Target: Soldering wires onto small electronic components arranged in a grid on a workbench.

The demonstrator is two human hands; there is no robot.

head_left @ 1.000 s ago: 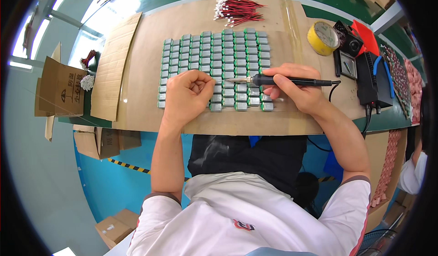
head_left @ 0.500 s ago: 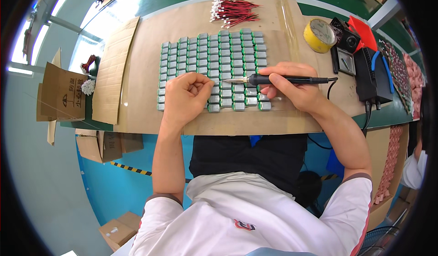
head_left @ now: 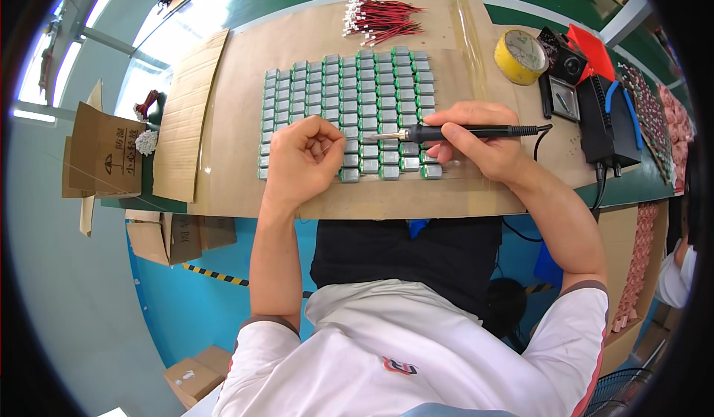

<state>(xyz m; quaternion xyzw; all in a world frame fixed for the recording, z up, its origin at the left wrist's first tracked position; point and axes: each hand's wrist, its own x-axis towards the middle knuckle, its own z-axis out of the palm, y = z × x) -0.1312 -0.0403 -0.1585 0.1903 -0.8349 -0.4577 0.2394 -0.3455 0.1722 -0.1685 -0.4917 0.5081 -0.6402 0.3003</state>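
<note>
Rows of small grey metal motors with green ends (head_left: 311, 90) cover the middle of the brown-papered table. My right hand (head_left: 487, 138) is closed around the black handle of a soldering iron (head_left: 465, 131), which points left. Its metal tip is over the near rows; whether it touches a motor I cannot tell. My left hand (head_left: 303, 156) hovers at the near left rows, thumb and fingers pinched on what looks like thin solder wire (head_left: 325, 146), mostly hidden by the fingers. Several motors lie behind this hand.
Red wires with white connectors (head_left: 383, 20) lie in a bundle beyond the motors. To the right are a yellow tape roll (head_left: 520, 58), a black soldering station (head_left: 606, 127) and blue-handled pliers (head_left: 625, 112). A cardboard sheet (head_left: 190, 119) and an open carton (head_left: 104, 149) are at left.
The soldering iron's tip has shifted slightly to the right and a little nearer. My left hand keeps its pinch in almost the same place.
</note>
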